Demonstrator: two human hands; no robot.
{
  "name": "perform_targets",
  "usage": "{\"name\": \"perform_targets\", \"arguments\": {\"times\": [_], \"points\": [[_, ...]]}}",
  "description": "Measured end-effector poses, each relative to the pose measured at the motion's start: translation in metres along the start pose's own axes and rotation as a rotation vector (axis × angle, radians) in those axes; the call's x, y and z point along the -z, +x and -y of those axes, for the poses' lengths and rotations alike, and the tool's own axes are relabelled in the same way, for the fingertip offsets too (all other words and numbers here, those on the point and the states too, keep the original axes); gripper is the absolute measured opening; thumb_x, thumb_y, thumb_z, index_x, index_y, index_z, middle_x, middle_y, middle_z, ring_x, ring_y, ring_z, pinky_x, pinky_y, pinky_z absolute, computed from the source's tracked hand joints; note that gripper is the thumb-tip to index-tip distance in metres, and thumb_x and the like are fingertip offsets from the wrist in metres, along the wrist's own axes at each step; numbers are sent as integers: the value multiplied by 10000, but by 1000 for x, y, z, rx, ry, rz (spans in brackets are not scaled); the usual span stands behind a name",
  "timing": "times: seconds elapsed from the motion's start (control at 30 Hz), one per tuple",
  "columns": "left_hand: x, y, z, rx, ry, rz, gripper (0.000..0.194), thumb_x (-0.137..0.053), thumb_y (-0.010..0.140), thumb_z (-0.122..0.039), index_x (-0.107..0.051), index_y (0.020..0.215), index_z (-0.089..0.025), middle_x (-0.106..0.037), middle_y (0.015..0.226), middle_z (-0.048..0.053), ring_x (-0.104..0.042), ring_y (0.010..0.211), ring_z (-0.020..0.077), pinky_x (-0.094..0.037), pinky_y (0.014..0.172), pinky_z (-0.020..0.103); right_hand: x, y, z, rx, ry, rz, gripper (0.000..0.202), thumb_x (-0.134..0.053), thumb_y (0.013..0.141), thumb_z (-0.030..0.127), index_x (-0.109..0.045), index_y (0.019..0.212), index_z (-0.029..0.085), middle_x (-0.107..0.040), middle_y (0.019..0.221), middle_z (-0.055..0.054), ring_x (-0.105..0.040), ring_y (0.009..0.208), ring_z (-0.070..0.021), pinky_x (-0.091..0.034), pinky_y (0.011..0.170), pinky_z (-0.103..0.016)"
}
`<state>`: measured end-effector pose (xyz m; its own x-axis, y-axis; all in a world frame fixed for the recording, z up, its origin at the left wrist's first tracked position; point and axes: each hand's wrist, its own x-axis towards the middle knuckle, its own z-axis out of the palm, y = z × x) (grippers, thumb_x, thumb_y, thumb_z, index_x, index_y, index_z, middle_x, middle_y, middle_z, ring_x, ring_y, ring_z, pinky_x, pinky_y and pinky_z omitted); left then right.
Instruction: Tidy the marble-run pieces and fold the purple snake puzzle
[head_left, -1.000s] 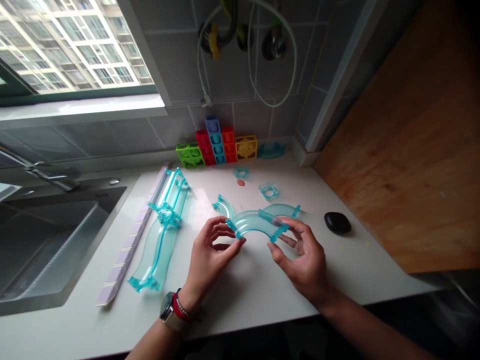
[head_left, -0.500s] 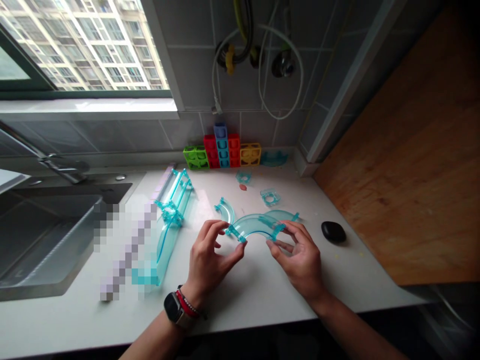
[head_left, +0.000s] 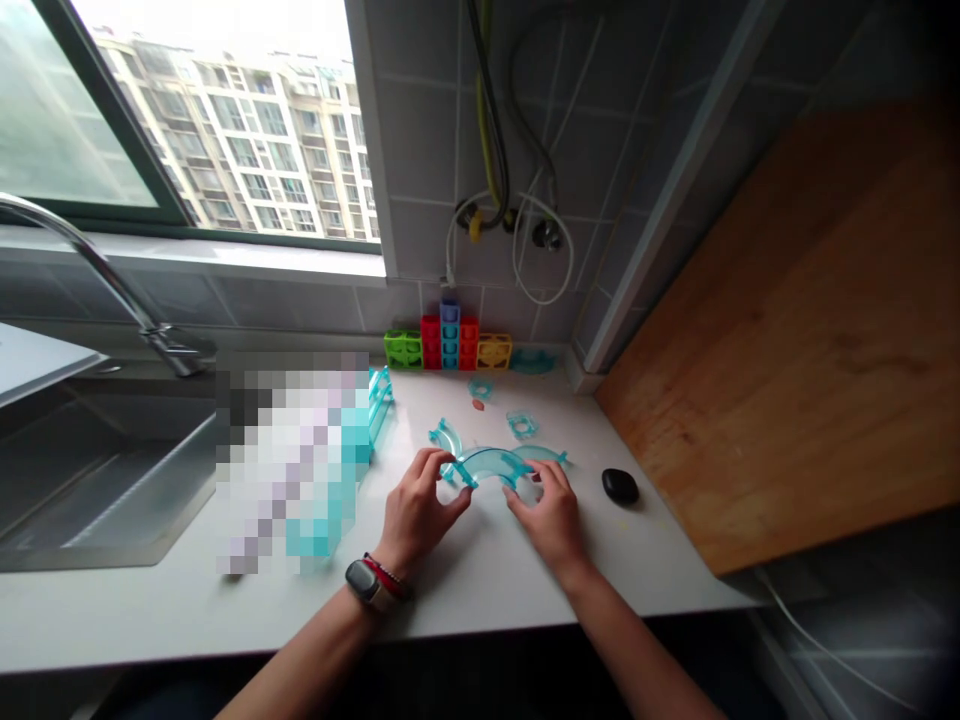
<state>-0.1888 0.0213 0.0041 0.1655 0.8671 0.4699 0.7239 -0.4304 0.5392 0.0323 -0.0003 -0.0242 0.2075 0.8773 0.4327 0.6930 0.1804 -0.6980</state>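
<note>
Over the white countertop [head_left: 495, 590] in the lower half of the frame, the left hand [head_left: 417, 508] and right hand [head_left: 553, 512] are seen pinching opposite ends of a curved translucent teal track piece [head_left: 491, 462] at centre, whose end clips [head_left: 467, 475] should be gripped evenly and lightly, without flexing.

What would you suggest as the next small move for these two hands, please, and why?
Perhaps draw the curved turquoise piece slightly closer: the left hand and right hand pinch its opposite ends, and it partly overlaps another curved piece behind it in view.
</note>
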Motion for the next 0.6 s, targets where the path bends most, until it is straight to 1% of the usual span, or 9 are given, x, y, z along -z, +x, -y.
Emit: {"name": "perform_targets", "arguments": {"times": [0.07,0.13,0.27,0.37,0.43,0.5,0.53,0.6], "points": [[-2,-2,2,-16,26,-11,348,-718,869,-312,-548,1168,-259,-652,1218,61,-704,917,213,-507,601,266,-3,1,-1,5,-26,-9,424,-764,830,373,-682,1193,170,-684,1107,-132,-663,1009,-311,-565,925,-467],[-4,-4,3,-28,29,-28,341,-713,874,-327,-553,1166,-256,-657,1219,65,-707,928,224,-514,612,274,-5,1,-1,6,-47,-18,421,-760,821,378,-686,1172,158,-685,1088,-137,-659,992,-316,-554,922,-464],[-6,-4,5,-66,34,-38,346,-716,878,-370,-568,1166,-245,-670,1202,74,-716,919,224,-551,651,282,-6,0,0,2,-56,-43,437,-726,823,400,-671,1184,161,-694,1081,-132,-659,963,-304,-550,888,-432],[-5,-4,3,-109,44,-32,354,-713,893,-407,-588,1178,-238,-677,1204,82,-724,933,223,-580,706,291,-4,-1,2,-14,-54,-67,442,-716,828,422,-660,1177,157,-697,1037,-116,-657,895,-287,-552,847,-415],[-3,-5,2,-134,59,-27,415,-709,904,-411,-579,1257,-237,-663,1261,99,-723,998,240,-598,763,309,-2,-2,2,-36,-60,-85,409,-727,832,443,-668,1113,151,-698,979,-106,-653,840,-277,-553,826,-417],[-3,-8,1,-150,80,-21,504,-696,921,-389,-529,1373,-237,-616,1368,124,-701,1101,264,-607,831,337,-1,-2,1,-68,-77,-98,352,-732,868,449,-671,1050,153,-700,952,-85,-661,828,-254,-556,832,-420],[-3,-10,0,-156,90,-15,528,-679,936,-365,-502,1417,-236,-587,1414,133,-684,1149,272,-607,864,351,-1,-2,0,-87,-88,-101,327,-723,901,441,-671,1046,153,-702,972,-76,-670,850,-240,-560,844,-421],[-4,-15,0,-172,110,11,496,-633,972,-310,-495,1441,-222,-557,1455,142,-656,1199,273,-598,914,381,0,-2,-3,-130,-111,-99,289,-692,965,407,-671,1102,153,-703,1067,-67,-687,930,-220,-573,869,-424]]}}
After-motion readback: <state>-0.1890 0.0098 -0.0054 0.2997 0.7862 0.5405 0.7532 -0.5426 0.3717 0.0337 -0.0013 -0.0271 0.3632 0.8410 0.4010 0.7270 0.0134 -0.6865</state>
